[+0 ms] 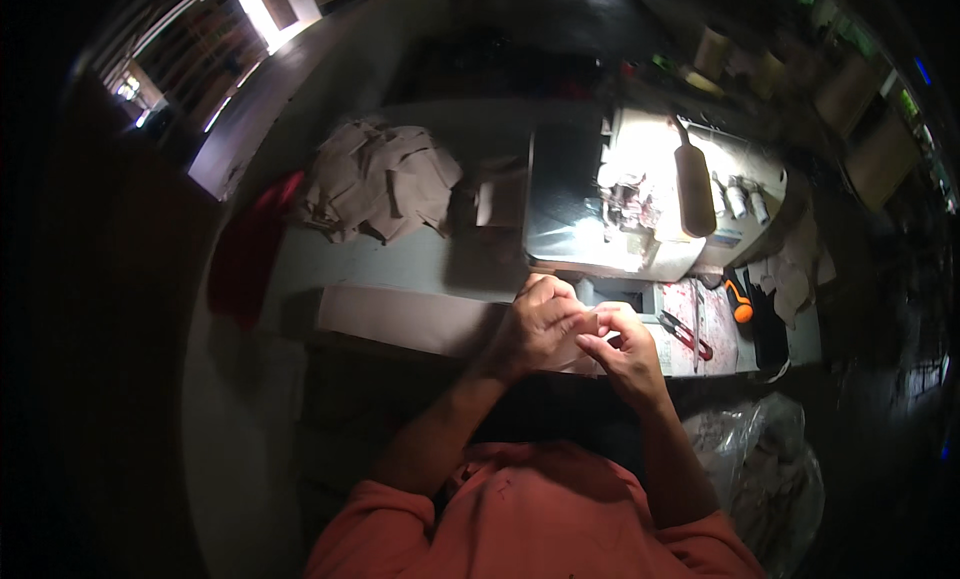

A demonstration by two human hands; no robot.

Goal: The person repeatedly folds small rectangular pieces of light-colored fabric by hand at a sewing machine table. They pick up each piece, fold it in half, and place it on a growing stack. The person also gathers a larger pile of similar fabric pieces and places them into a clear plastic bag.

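Observation:
Both of my hands meet at the table's front edge, just below a lit sewing machine (570, 209). Closed fingers of my left hand (545, 324) and my right hand (622, 344) pinch a small pale fabric piece (591, 325) between them. Most of that piece is hidden by the fingers. Left of my left hand, a long pale strip (400, 317) lies along the table edge. Red-handled thread snips (685, 336) rest to the right of my right hand.
A heap of pale cut pieces (380, 179) stands on the table (350, 264) at the left, with red cloth (255, 244) beside it. An orange-handled tool (740, 304) lies at the right. Below the table's right end is a clear plastic bag (765, 469) with pieces inside.

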